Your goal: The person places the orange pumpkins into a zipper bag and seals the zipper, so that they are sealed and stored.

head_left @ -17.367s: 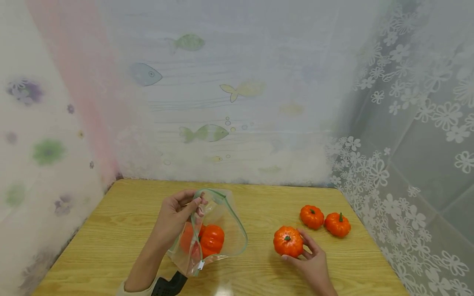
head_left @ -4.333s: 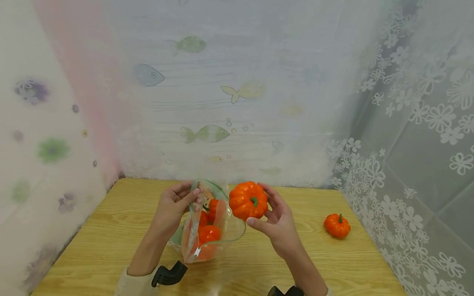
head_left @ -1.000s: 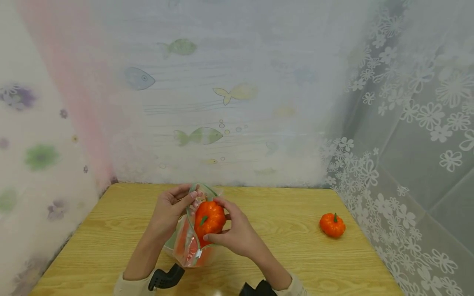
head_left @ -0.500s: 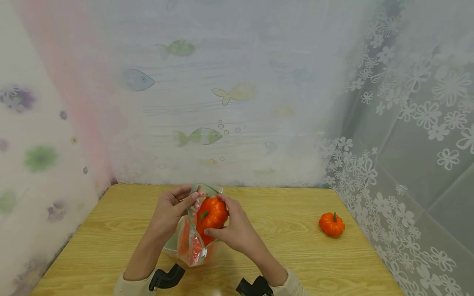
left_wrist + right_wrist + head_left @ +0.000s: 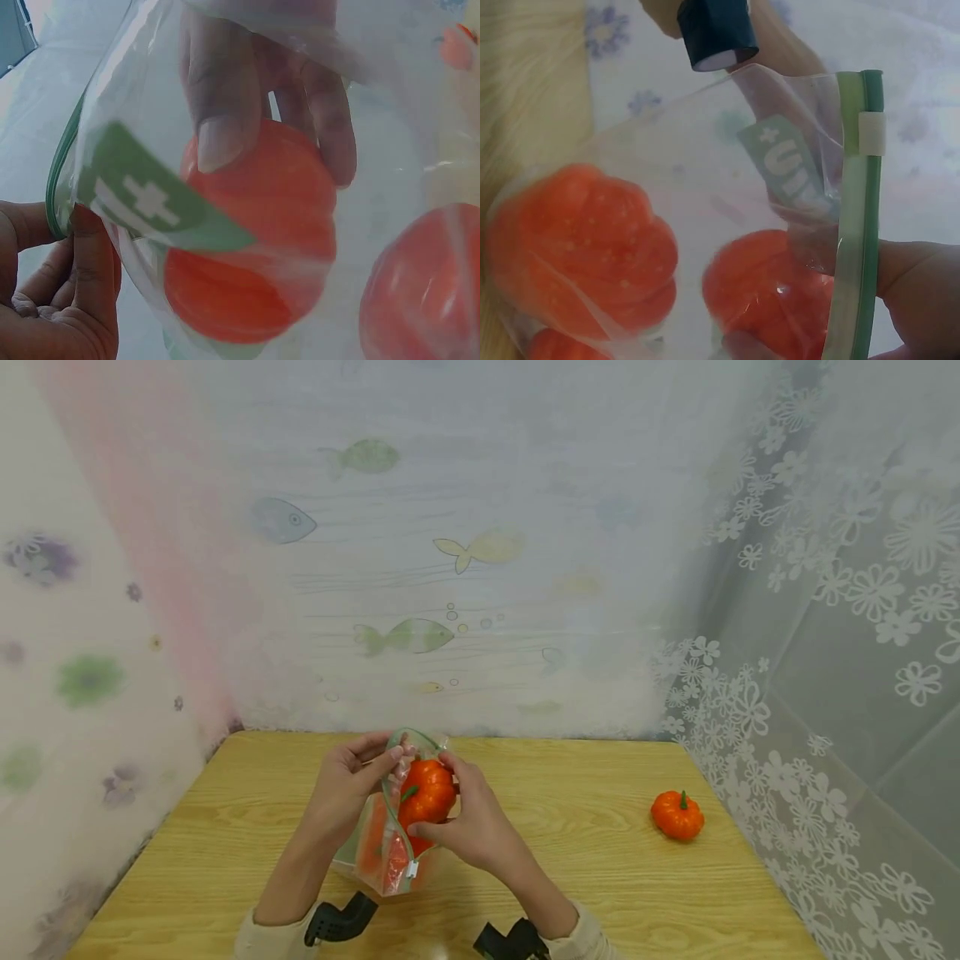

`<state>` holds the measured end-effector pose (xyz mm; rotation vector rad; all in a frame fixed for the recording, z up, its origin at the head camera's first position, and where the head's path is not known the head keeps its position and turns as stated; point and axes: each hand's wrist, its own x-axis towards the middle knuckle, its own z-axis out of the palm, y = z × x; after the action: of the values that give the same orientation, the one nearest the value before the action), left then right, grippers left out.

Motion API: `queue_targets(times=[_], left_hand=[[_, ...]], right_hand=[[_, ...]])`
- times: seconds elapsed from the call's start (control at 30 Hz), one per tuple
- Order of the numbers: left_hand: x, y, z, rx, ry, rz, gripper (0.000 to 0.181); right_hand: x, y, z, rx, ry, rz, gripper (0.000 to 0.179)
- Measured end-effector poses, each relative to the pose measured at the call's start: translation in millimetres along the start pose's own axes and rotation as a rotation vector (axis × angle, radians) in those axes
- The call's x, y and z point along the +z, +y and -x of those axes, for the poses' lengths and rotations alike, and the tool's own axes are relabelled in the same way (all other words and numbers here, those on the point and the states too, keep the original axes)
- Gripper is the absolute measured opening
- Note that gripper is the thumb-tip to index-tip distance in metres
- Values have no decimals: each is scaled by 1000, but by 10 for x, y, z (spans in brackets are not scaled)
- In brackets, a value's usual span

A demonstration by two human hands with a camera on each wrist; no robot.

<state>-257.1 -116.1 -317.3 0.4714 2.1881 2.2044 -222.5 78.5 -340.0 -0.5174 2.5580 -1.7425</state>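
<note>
My left hand (image 5: 341,793) pinches the green-edged rim of a clear slider zip bag (image 5: 347,852), keeping its mouth apart. A glossy orange toy pumpkin (image 5: 430,792) with a green stem is in my right hand (image 5: 483,822), thumb in front and fingers behind, inside the bag's mouth. Through the film in the left wrist view, fingertips (image 5: 217,142) press on that pumpkin. Lower in the bag, the right wrist view shows another orange pumpkin (image 5: 585,251) and part of one more. The white slider (image 5: 871,133) sits near one end of the zip.
One small orange pumpkin (image 5: 677,815) with an upright green stem stands at the right of the wooden table (image 5: 585,877). A fish-patterned curtain (image 5: 480,610) hangs behind the table's back edge. Black wrist-camera mounts (image 5: 341,918) sit on both wrists.
Over the last several seconds my right hand has carried its pumpkin leftward into the bag's mouth. Earlier, another pumpkin left the table's right side. Within the last second the hands shift only slightly.
</note>
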Motion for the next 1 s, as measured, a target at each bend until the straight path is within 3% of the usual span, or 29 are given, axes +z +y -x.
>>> queue_targets(times=[0.23, 0.4, 0.57, 0.73, 1.0], left_hand=[[-38, 12, 1, 19, -7, 59, 36], [-86, 19, -14, 30, 9, 88, 31], [-124, 54, -57, 38, 49, 99, 29], [-154, 97, -99, 63, 58, 103, 27], [-279, 74, -131, 55, 60, 100, 28]], right_hand=[[-11, -33, 37, -2, -43, -66, 81], [-68, -50, 106, -31, -13, -157, 72], [-211, -31, 190, -143, 129, -250, 55], [-410, 160, 238, -233, 298, -253, 45], [-751, 681, 303, -109, 440, -190, 41]])
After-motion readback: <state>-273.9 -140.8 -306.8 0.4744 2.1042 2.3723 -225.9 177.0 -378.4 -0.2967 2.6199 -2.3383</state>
